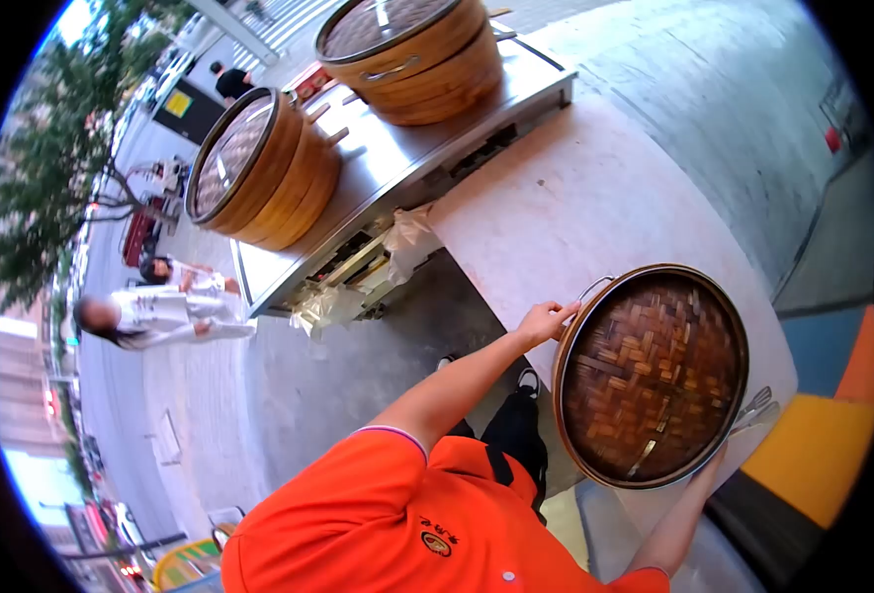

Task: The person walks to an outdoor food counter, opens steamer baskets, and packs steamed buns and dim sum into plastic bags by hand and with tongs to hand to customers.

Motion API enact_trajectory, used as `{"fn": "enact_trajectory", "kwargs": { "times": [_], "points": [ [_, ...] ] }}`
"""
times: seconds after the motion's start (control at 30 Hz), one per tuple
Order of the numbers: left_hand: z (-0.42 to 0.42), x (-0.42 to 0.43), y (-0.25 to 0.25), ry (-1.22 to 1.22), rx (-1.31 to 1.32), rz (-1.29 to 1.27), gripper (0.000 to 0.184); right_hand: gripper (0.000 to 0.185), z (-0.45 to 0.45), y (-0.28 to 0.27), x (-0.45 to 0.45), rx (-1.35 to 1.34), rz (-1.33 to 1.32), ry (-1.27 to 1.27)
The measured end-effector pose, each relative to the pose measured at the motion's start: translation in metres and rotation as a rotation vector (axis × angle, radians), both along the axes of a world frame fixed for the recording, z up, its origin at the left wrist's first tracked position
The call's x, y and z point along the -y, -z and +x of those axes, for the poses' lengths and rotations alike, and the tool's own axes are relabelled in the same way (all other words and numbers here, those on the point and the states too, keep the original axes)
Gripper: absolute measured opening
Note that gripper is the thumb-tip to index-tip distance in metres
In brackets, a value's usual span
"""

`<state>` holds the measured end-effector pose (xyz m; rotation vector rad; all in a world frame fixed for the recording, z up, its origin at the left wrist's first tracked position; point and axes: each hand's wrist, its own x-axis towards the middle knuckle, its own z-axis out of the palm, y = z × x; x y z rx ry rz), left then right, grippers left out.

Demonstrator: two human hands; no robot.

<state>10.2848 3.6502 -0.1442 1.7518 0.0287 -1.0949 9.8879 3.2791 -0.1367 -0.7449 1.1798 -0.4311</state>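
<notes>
A round woven bamboo steamer lid (655,381) with a metal rim is held over the pale worktable (575,217). My left hand (546,324) has its fingers closed round the lid's left edge, close to a wire handle. At the lid's lower right edge is my right hand (706,476), its fingers mostly hidden beneath the rim. Metal tongs (753,405) lie on the table just right of the lid.
Two lidded bamboo steamers (277,183) (427,64) stand on a steel counter (383,148) at the upper left. Plastic bags (328,308) hang below its edge. Two people in white are beyond it on the left; another person in black is farther back.
</notes>
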Motion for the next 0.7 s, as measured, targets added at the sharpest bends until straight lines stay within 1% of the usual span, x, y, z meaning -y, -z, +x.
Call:
{"fn": "enact_trajectory", "kwargs": {
  "times": [0.03,0.07,0.1,0.13,0.17,0.23,0.27,0.3,0.33,0.37,0.4,0.43,0.47,0.5,0.53,0.57,0.63,0.7],
  "points": [
    [0.0,-0.005,-0.012,-0.024,0.007,-0.018,0.077,0.072,0.008,-0.011,0.012,-0.073,-0.097,-0.009],
    [-0.001,-0.015,-0.02,-0.119,0.074,-0.063,0.074,0.072,0.015,-0.028,0.024,-0.204,-0.258,-0.027],
    [0.001,-0.026,-0.027,-0.212,0.136,-0.103,0.072,0.073,0.016,-0.03,0.055,-0.47,-0.533,-0.1],
    [0.002,-0.027,-0.032,-0.265,0.15,-0.132,0.062,0.073,0.015,-0.03,0.089,-0.801,-0.771,-0.14],
    [0.002,-0.04,-0.042,-0.284,0.146,-0.153,0.062,0.073,0.021,-0.051,0.084,-0.798,-0.799,-0.146],
    [0.019,-0.072,-0.064,-0.255,0.45,-0.14,0.052,0.072,0.075,-0.112,0.079,-0.799,-1.357,-0.214],
    [0.022,-0.095,-0.082,-0.231,0.49,-0.157,0.044,0.066,0.134,-0.182,0.012,-0.789,-1.216,-0.275],
    [0.024,-0.123,-0.098,-0.146,0.464,-0.096,0.042,0.066,0.171,-0.191,-0.025,-0.719,-1.591,-0.298],
    [0.027,-0.154,-0.111,-0.06,0.443,-0.038,0.04,0.065,0.219,-0.228,-0.091,-0.54,-1.624,-0.5],
    [0.028,-0.186,-0.107,-0.027,0.477,-0.03,0.04,0.067,0.263,-0.251,-0.147,-0.35,-1.594,-0.718],
    [0.027,-0.22,-0.091,0.007,0.507,-0.018,0.04,0.063,0.306,-0.268,-0.209,-0.306,-1.511,-0.923],
    [0.027,-0.256,-0.08,-0.002,0.446,0.037,0.04,0.059,0.349,-0.272,-0.26,-0.197,-1.364,-1.077],
    [0.023,-0.294,-0.068,-0.011,0.374,0.087,0.041,0.057,0.387,-0.251,-0.298,-0.201,-1.361,-1.218],
    [0.024,-0.333,-0.058,0.003,0.246,0.137,0.043,0.059,0.432,-0.244,-0.346,-0.025,-1.402,-1.329],
    [0.016,-0.368,-0.034,-0.05,0.212,0.198,0.046,0.061,0.472,-0.223,-0.378,-0.017,-1.547,-1.404],
    [0.013,-0.403,-0.021,-0.053,0.217,0.291,0.047,0.062,0.52,-0.2,-0.41,-0.011,-1.675,-1.459],
    [0.008,-0.463,0.002,-0.158,0.137,0.418,0.048,0.062,0.625,-0.156,-0.464,0.261,-1.92,-1.452],
    [0.01,-0.512,0.014,-0.29,0.024,0.456,0.048,0.063,0.701,-0.153,-0.524,-0.062,-2.009,-1.719]
  ]
}}
